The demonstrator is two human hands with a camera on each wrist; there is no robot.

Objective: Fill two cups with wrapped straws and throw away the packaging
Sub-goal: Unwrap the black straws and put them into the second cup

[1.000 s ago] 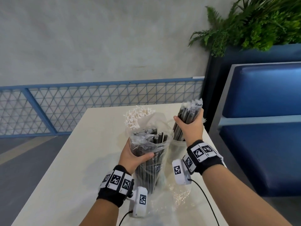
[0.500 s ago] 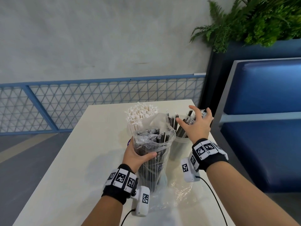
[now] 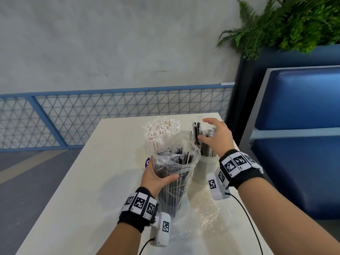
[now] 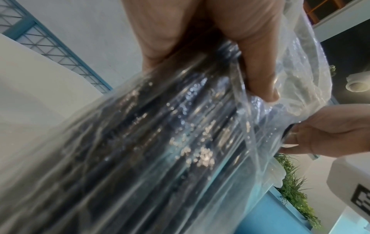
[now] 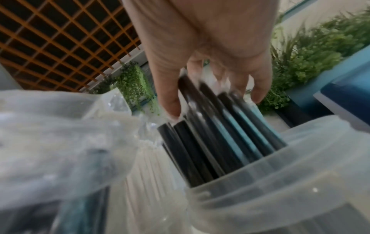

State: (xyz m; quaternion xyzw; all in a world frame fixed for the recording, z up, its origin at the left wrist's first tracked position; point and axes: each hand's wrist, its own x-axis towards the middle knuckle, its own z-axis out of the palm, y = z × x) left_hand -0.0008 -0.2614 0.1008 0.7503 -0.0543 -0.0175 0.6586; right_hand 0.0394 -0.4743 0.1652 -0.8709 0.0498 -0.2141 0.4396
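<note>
My left hand (image 3: 156,178) grips the light, slippery clear plastic bag of black wrapped straws (image 3: 173,173) mid-length above the bench (image 3: 88,181), while my right hand (image 3: 215,137) spreads released fingers over stiff straws in the translucent cup (image 3: 206,166).

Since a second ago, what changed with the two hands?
The right hand let go of the black straws it gripped; they now stand in the clear cup, fingers spread at their tops. The left hand still holds the straw bag.
</note>
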